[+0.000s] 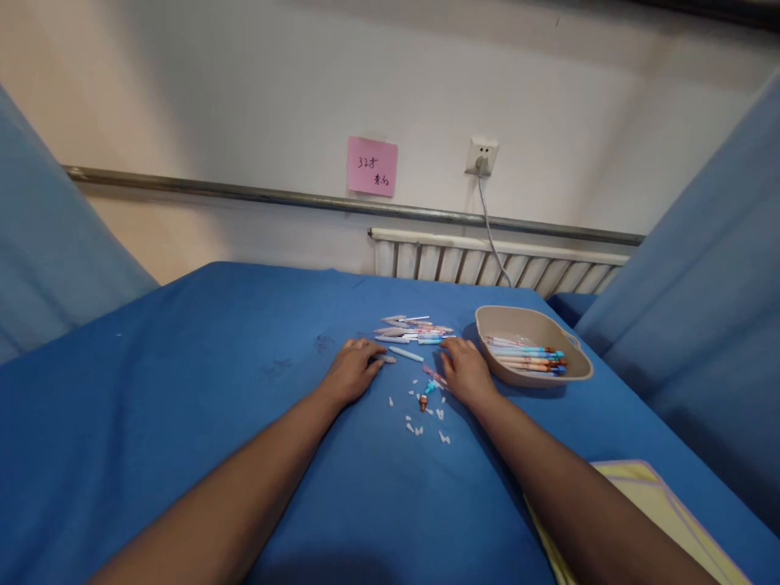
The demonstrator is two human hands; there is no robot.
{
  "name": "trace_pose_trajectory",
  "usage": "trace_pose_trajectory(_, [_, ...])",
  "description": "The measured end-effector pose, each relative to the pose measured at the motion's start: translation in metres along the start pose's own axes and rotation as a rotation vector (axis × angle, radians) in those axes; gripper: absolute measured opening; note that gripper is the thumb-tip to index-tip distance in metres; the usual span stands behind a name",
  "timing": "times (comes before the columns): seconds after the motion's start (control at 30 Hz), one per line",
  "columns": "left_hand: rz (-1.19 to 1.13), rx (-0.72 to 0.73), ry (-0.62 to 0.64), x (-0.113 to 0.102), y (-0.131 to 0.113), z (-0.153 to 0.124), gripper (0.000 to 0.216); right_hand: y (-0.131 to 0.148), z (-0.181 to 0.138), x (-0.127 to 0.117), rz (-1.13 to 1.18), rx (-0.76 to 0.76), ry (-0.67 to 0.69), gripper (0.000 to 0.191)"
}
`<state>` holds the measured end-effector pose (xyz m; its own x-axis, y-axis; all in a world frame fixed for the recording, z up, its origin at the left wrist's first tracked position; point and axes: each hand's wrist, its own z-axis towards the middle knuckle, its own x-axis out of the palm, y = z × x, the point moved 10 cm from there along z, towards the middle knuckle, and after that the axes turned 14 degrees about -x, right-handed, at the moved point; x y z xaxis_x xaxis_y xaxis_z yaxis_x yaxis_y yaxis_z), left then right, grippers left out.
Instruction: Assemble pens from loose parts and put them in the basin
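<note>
Both my hands rest on the blue sheet, on either side of some loose pen parts. My left hand (355, 371) has its fingers apart, and a pale pink pen part (387, 358) lies at its fingertips. My right hand (467, 371) lies palm down with its fingers spread; a pink pen part (434, 374) is beside its thumb. Between the hands lies a light blue pen barrel (406, 354). Behind it is a pile of pen barrels and refills (405, 331). Nearer me are a turquoise topper (430, 387), a brown topper (423, 402) and several small white tips (410, 427).
To the right of my right hand stands a beige basket (578, 366) with several pens (527, 359) inside. A yellow cloth (646, 479) lies under my right forearm. Behind the bed are a radiator (439, 256), a metal rail (274, 195) and a plugged socket (482, 156). Blue curtains hang at both sides.
</note>
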<state>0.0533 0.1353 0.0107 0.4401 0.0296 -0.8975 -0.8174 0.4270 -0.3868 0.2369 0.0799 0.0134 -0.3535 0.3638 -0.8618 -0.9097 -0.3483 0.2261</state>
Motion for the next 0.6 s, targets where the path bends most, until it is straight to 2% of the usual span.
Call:
trace_pose_trajectory(0.17, [-0.053,-0.017,0.023,0.000,0.002,-0.001,0.018,-0.020,0.024,0.019,-0.101,0.101,0.155,0.031])
trace_pose_trajectory(0.3, [-0.125,-0.037,0.026,0.001,0.007,-0.002,0.017,-0.027,0.025,0.026,-0.099,0.101,0.180,0.029])
trace_pose_trajectory(0.47, [-0.116,-0.056,0.025,0.002,0.010,-0.002,0.015,-0.023,0.015,0.024,-0.104,0.080,0.212,0.028])
trace_pose_trajectory(0.6, [-0.122,-0.077,0.021,0.003,0.012,-0.002,0.016,-0.007,0.020,0.011,-0.139,0.043,0.158,0.027])
